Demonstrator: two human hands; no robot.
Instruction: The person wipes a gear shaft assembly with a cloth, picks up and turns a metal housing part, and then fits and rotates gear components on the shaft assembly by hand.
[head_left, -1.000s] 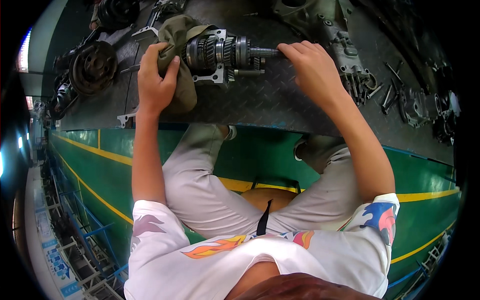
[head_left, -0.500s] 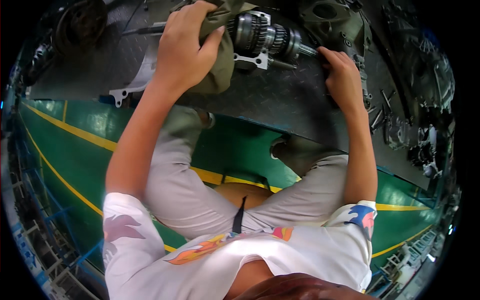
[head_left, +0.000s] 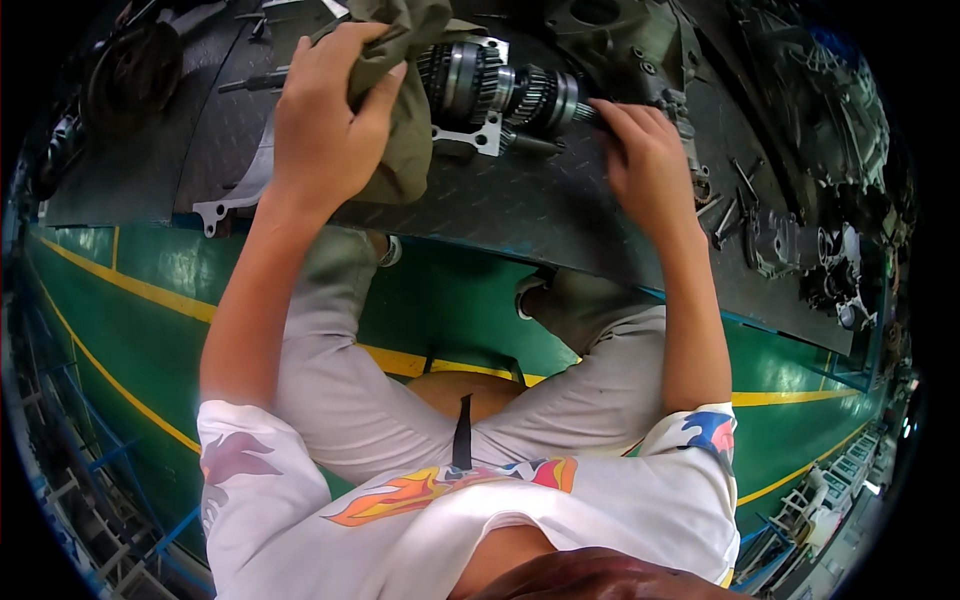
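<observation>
My left hand [head_left: 328, 125] grips an olive-green cloth [head_left: 405, 150], thumb on its near side. The cloth is draped over the left end of a steel gear shaft [head_left: 505, 85] and hides that part. Several toothed gears and rings sit along the shaft, which lies in a silver metal cradle [head_left: 484, 140] with bolt holes. At the shaft's thin splined right end, my right hand [head_left: 648, 160] has its fingers closed around the tip. Its thumb is partly hidden under the fingers.
A dark textured metal bench [head_left: 530, 205] carries the parts. Behind my right hand stands a grey cast housing [head_left: 625, 50]. Loose bolts [head_left: 740, 190] and more metal parts [head_left: 790, 250] lie at the right. A round dark part [head_left: 130, 75] sits far left.
The view has shifted slightly, so everything on the bench appears a little further left. Both hands keep their places on the cloth and the shaft end.
</observation>
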